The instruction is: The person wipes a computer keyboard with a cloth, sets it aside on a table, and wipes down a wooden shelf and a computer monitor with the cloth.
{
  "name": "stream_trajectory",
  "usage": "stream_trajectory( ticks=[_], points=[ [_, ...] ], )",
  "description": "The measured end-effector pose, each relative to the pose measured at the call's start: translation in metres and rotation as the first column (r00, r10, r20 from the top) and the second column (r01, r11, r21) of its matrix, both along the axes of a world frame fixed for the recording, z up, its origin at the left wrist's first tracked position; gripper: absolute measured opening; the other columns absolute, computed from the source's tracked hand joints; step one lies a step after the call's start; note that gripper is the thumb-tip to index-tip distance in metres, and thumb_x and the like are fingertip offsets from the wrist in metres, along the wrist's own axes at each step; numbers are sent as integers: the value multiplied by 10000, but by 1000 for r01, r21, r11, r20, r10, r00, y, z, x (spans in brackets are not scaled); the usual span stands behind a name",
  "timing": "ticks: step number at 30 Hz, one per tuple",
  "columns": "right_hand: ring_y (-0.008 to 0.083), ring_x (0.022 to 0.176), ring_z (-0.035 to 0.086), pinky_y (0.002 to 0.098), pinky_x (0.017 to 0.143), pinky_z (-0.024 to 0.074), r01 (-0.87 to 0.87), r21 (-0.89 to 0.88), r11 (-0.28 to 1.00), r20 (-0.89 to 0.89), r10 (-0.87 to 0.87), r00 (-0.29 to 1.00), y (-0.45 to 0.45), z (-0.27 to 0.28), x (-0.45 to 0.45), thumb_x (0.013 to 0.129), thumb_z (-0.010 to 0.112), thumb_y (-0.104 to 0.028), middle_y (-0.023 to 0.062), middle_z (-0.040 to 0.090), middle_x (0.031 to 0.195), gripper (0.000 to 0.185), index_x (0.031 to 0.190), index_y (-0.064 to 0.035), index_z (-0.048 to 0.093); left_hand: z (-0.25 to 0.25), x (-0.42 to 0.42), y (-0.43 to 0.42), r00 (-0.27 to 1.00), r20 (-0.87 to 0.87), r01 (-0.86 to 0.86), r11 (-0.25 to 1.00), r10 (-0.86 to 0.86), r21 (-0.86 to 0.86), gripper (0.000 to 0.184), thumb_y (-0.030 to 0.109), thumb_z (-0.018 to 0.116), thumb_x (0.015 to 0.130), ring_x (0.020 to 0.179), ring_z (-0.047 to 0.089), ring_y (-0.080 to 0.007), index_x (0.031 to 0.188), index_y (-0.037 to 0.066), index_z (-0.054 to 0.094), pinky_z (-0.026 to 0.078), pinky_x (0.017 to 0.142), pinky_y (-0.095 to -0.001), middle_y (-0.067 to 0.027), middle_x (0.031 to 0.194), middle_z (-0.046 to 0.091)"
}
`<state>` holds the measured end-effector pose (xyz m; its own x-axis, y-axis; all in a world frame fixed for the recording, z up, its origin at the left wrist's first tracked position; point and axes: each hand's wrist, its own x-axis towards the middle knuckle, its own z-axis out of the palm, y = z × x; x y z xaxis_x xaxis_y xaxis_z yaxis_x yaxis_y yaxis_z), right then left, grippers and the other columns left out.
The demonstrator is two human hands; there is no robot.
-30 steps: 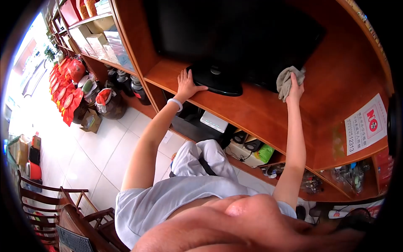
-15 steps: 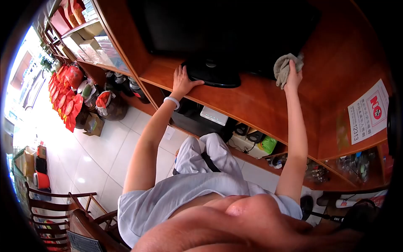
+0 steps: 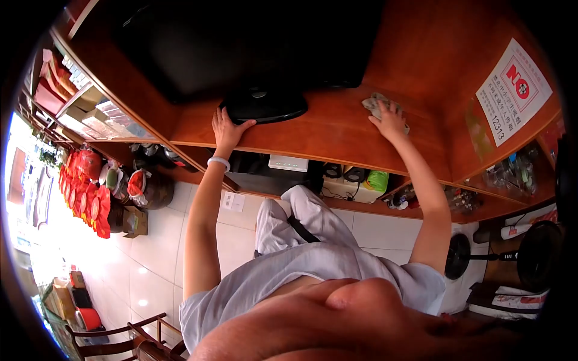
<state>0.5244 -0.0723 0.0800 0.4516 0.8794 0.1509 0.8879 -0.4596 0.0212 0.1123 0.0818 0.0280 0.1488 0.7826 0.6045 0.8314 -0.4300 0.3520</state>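
My left hand lies on the front of the wooden shelf, fingers and thumb spread, against the glossy black stand of a television. A white bangle rings that wrist. Farther right, my right hand presses a crumpled grey-beige cloth down onto the shelf board, its fingers over the cloth. Part of the cloth is hidden beneath the palm.
A white paper sign is fixed to the cabinet's right side. Below the shelf are a white box-shaped device and a bright green bag. A black fan stands at right, a wooden chair at lower left.
My right hand has brought the cloth from the television's lower right edge down onto the shelf board. My left hand stays by the stand. The view has shifted to the right.
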Motion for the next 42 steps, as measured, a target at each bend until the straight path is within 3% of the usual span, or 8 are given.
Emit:
stream_trajectory(
  ticks=[9,18,24,26,28,32,39,42],
  points=[
    [358,1132,385,506,885,345,-25,186,982,-108,46,993,82,-14,-43,850,416,-468,168,404,1255,476,1143,-109,526,-2,-3,6,999,10,33,998,-32,-57,967,565,701,561,1181,327,-389,1172,-114,384,261,999,-417,-281,1240,381],
    [416,1050,392,551,828,344,-701,421,576,167,710,684,1,-56,-157,770,538,-162,245,313,1276,436,1201,-186,472,-4,-3,6,1000,-2,2,986,-3,-165,1011,569,687,583,1243,255,-373,1223,-127,330,219,1036,-402,-272,1316,301],
    [369,947,497,461,771,436,-418,551,722,87,448,890,-38,-32,-8,761,538,-107,148,478,1132,275,1024,-178,574,-5,-3,5,999,-35,-5,984,-2,-181,997,569,684,592,1243,252,-378,1227,-116,338,216,1036,-402,-272,1316,302],
    [370,953,482,464,724,443,-66,372,926,235,-25,972,-46,-43,81,811,477,-162,155,480,1106,242,1041,-137,550,-2,-1,5,999,-37,-8,984,2,-176,994,569,685,591,1243,251,-378,1220,-121,345,217,1035,-402,-270,1316,302],
    [390,961,462,503,728,430,303,358,883,197,-389,900,-55,-56,157,837,460,-236,162,431,1147,252,1059,-150,543,-3,-2,6,999,-48,-3,986,-5,-166,984,567,684,596,1239,256,-382,1214,-125,354,221,1032,-405,-271,1317,301],
    [413,1102,354,532,821,375,341,257,904,45,-364,930,-66,-32,135,889,400,-311,211,344,1244,336,1139,-110,498,-1,-3,6,999,-51,8,988,-17,-156,993,583,675,595,1231,265,-387,1211,-128,358,223,1029,-410,-282,1306,309],
    [375,959,461,458,790,439,-309,504,806,67,320,945,-99,-53,-76,697,669,-269,107,428,1178,390,1074,-223,578,-6,-9,11,995,-97,4,988,-19,-155,1004,626,631,612,1235,257,-398,1215,-128,358,216,1032,-414,-294,1306,305],
    [342,993,471,436,857,403,-316,570,758,-37,408,912,-130,-46,-102,710,665,-201,103,435,1205,315,1020,-208,611,-15,-11,17,993,-115,20,992,-34,-126,1005,638,613,623,1237,255,-399,1220,-128,354,215,1033,-415,-293,1309,302]
  ],
)
